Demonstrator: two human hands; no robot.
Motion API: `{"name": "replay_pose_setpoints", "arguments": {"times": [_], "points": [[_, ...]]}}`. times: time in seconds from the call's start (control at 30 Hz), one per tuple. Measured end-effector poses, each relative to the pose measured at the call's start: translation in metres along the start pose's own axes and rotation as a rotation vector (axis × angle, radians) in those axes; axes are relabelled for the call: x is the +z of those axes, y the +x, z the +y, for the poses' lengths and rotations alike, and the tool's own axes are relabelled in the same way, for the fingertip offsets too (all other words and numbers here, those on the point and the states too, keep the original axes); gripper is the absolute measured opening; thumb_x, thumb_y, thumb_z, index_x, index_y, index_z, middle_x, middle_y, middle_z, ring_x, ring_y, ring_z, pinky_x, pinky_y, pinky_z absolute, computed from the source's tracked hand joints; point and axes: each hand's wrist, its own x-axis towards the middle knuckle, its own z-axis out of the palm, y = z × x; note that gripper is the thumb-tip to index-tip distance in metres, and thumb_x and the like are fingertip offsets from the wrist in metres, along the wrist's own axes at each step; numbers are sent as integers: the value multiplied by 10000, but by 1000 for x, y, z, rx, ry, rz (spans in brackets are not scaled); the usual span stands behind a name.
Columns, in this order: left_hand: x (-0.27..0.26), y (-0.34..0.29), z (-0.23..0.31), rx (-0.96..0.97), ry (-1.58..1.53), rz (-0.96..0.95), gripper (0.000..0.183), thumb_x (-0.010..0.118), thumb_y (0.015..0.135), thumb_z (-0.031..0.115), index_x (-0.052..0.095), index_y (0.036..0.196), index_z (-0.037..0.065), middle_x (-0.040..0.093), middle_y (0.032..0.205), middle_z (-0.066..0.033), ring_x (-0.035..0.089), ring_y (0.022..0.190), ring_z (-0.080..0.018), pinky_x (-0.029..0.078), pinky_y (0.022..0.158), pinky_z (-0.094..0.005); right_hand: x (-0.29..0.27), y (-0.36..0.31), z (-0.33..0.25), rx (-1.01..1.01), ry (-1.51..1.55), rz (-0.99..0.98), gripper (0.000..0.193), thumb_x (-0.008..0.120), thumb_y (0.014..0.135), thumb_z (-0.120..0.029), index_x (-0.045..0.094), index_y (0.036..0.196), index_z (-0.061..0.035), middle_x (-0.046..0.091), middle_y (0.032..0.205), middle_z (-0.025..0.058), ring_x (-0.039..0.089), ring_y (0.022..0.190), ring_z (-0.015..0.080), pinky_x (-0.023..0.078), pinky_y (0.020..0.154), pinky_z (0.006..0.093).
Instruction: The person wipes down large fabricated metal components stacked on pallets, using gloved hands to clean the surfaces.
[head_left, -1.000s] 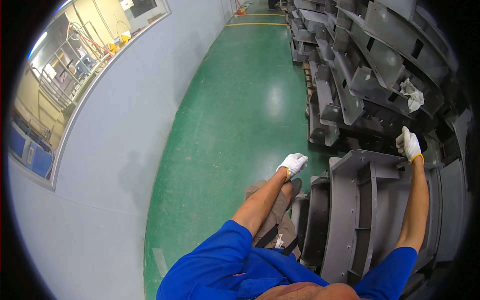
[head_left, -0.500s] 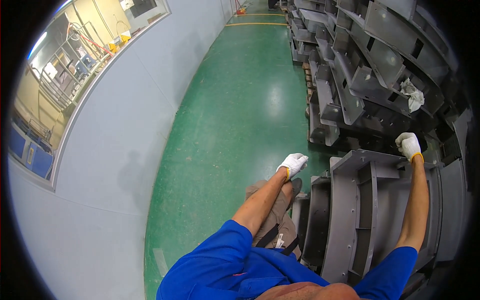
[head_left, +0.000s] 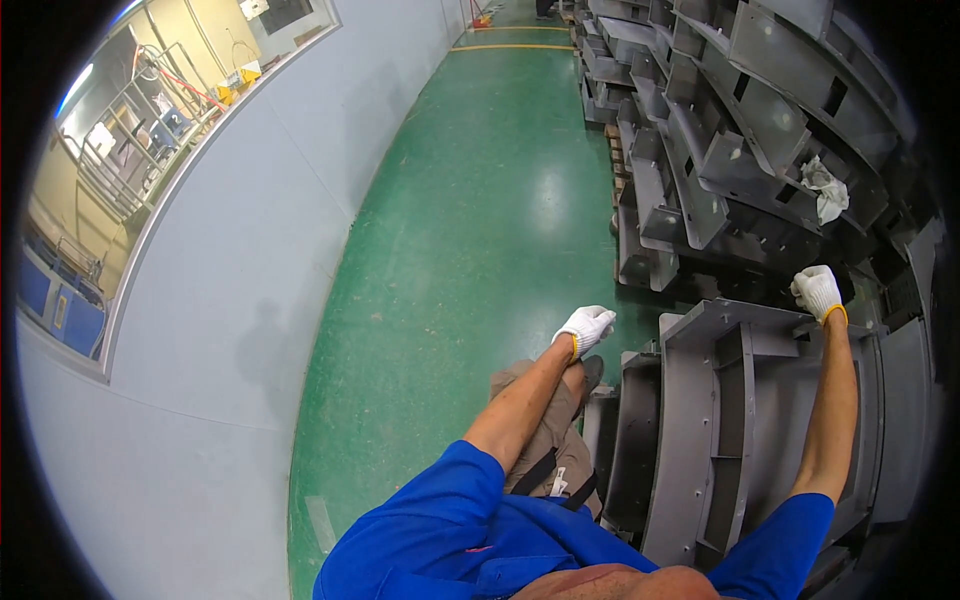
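Note:
My left hand (head_left: 587,330), in a white knit glove with a yellow cuff, is loosely closed above my bent knee, left of the metal parts. Nothing shows in its curled fingers. My right hand (head_left: 818,291), gloved the same way, is closed into a fist beyond the far edge of a grey metal frame (head_left: 682,440). No object shows in it, though its palm side is hidden. The frame is curved, with ribs and small holes along its flanges, and lies close on my right. My right forearm reaches across it.
Stacked grey metal frames (head_left: 690,190) rise ahead on the right, partly on wooden pallets (head_left: 614,160). A crumpled white cloth (head_left: 827,190) hangs on one. Green floor (head_left: 460,230) runs along a pale wall (head_left: 220,260) with a window at left. Yellow lines (head_left: 512,47) cross the floor far ahead.

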Motion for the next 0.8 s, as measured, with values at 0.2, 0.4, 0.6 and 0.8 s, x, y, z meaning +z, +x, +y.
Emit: {"name": "replay_pose_setpoints", "arguments": {"times": [0.2, 0.4, 0.6, 0.8], "points": [[1, -1, 2, -9, 2, -4, 322, 552, 923, 332, 643, 1008, 35, 666, 837, -59, 609, 732, -140, 504, 651, -285, 0, -3, 0, -53, -8, 80, 619, 470, 906, -510, 587, 600, 14, 526, 525, 84, 476, 412, 172, 373, 417, 304], [1, 0, 1, -13, -9, 4, 317, 556, 923, 329, 644, 1004, 36, 664, 836, -58, 610, 737, -140, 503, 650, -286, 0, -1, 4, -31, 102, 75, 664, 355, 925, -561, 572, 614, -16, 514, 524, 73, 469, 409, 157, 356, 403, 293], [1, 1, 0, -8, 1, -4, 316, 554, 924, 330, 643, 997, 35, 663, 835, -58, 610, 740, -140, 502, 655, -285, -2, 5, 13, -64, 112, 46, 569, 363, 910, -464, 576, 636, -14, 531, 563, 76, 461, 424, 151, 348, 410, 289], [-2, -1, 0, -13, -5, 6, 320, 552, 925, 329, 642, 996, 30, 662, 834, -58, 607, 733, -139, 500, 651, -282, 2, 0, 2, -39, 97, 38, 357, 454, 823, -284, 578, 640, -4, 529, 569, 75, 464, 436, 158, 340, 410, 293]]}}
